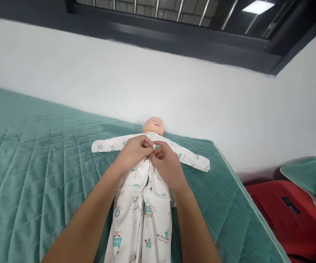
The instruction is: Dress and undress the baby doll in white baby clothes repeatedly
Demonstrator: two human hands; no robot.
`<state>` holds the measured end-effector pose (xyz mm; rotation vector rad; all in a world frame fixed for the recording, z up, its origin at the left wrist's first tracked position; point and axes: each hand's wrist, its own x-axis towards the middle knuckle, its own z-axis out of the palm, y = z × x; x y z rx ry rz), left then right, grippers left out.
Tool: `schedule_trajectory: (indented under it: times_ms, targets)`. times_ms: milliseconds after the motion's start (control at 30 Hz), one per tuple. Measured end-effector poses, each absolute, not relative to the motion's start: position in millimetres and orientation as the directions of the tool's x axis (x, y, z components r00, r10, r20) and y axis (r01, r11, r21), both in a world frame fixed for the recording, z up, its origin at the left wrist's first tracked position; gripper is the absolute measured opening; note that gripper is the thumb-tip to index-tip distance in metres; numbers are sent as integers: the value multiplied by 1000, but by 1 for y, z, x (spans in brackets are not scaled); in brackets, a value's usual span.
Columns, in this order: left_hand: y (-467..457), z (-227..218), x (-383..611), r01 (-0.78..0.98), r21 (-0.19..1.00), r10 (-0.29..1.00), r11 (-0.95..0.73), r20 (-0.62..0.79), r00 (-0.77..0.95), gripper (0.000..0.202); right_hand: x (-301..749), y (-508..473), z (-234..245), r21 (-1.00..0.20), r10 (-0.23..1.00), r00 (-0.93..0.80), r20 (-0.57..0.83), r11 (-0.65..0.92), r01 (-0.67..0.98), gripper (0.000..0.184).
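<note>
A baby doll (pixel 154 125) lies on its back, its head close to the wall. It wears a white printed top (pixel 192 159) with both sleeves spread out sideways, and white printed pants (pixel 141 219) stretch toward me. Over the doll's chest, my left hand (pixel 136 150) pinches the front edge of the top. My right hand (pixel 166 159) meets it there, fingertips closed on the same edge. Any fastener between the fingers is hidden. Below my hands the front of the top hangs apart in two flaps.
A green quilted cover (pixel 51 157) lies under the doll, its piped edge running down the right side. Beyond that edge stands a red plastic chair (pixel 289 219) with a green cloth (pixel 311 175) behind it. A white wall (pixel 114 80) and a barred window (pixel 158 18) close off the back.
</note>
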<state>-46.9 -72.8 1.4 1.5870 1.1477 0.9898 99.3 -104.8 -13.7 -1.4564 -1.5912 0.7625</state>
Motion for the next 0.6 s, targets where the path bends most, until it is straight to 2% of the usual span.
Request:
schedule_trajectory:
  times_ms: [100,200,300,433,600]
  targets:
    - [-71,2,-51,191,968,943,-165,99,317,11,100,-106,-14,-874,986,19,165,137,466,38]
    - [-70,3,-55,72,992,926,-103,69,371,14,101,-106,-16,-888,985,10,170,148,435,37]
    - [-68,4,-56,37,997,919,-67,47,391,12,102,-108,-17,-897,985,1,172,156,414,37]
    - [-66,7,-57,101,992,915,-78,31,402,14,102,-110,-16,-895,988,3,155,139,424,36]
    - [-67,11,-58,300,938,924,-172,48,380,12,100,-112,-12,-858,988,20,150,120,500,33]
